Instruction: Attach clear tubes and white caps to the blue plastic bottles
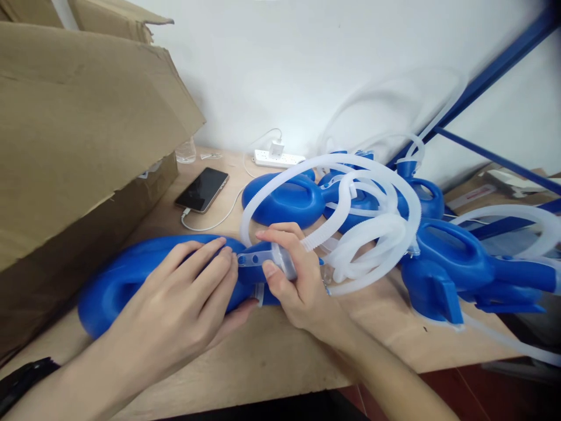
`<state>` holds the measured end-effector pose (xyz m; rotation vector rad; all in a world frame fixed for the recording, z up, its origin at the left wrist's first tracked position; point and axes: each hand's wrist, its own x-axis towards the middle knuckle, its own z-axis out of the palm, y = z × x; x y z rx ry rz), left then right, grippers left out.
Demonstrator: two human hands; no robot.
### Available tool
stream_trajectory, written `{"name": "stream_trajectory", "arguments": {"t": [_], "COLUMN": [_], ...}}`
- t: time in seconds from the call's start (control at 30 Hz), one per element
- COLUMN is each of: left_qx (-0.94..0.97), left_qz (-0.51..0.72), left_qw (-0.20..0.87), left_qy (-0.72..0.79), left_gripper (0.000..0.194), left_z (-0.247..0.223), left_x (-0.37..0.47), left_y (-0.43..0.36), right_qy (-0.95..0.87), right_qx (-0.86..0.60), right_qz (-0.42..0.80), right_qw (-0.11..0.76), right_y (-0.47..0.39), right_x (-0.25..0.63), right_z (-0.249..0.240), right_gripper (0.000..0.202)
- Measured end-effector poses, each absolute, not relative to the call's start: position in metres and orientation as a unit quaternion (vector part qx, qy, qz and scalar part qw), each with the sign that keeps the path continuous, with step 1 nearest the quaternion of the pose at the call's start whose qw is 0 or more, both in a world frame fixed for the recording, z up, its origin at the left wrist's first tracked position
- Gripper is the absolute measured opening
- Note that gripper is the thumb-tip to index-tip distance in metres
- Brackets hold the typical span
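A blue plastic urinal bottle [144,257] lies on its side at the table's front left, its neck pointing right. My left hand [184,298] is closed over the bottle near its neck, fingers pressed together on top and the thumb partly hidden below. My right hand [298,275] grips the translucent cap [284,260] on the bottle's mouth, thumb and forefinger around it. A perforated clear strap [254,258] runs from the cap along the neck. White corrugated hose [326,231] loops beyond my right hand; where its ends join is partly hidden.
More blue urinal bottles [284,199] with coiled hoses crowd the back and right of the table [245,368]. A large cardboard box [87,117] stands left. Behind are a charging phone [203,190] and a white power strip [280,158]. A blue metal frame [495,76] rises right.
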<state>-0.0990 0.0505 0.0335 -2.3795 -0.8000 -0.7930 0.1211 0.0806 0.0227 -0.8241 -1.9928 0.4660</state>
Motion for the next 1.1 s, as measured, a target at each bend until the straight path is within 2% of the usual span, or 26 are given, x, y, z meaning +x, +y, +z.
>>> {"name": "stream_trajectory", "arguments": {"t": [0.23,0.4,0.6,0.77,1.1], "left_qx": [-0.872,-0.871,-0.873,-0.872,-0.877], "left_qz": [-0.303,-0.302,-0.290,-0.295,-0.287], "left_qw": [0.254,0.255,0.257,0.263,0.251], "left_qy": [-0.287,-0.292,-0.295,-0.289,-0.293], "left_gripper": [0.030,0.030,0.034,0.031,0.034], "left_z": [0.039,0.039,0.038,0.039,0.038], "left_x": [-0.097,-0.096,-0.096,-0.097,-0.097], "left_y": [0.052,0.051,0.049,0.048,0.047], "right_qy": [-0.814,-0.818,-0.788,-0.789,-0.799], "right_qx": [-0.333,-0.336,-0.346,-0.368,-0.369], "right_qz": [0.213,0.205,0.221,0.208,0.136], "right_qw": [0.425,0.420,0.459,0.446,0.456], "right_y": [0.079,0.080,0.083,0.078,0.079], "right_x": [0.123,0.122,0.114,0.109,0.108], "right_z": [0.030,0.029,0.024,0.029,0.024], "right_gripper": [0.033,0.028,0.033,0.015,0.016]}}
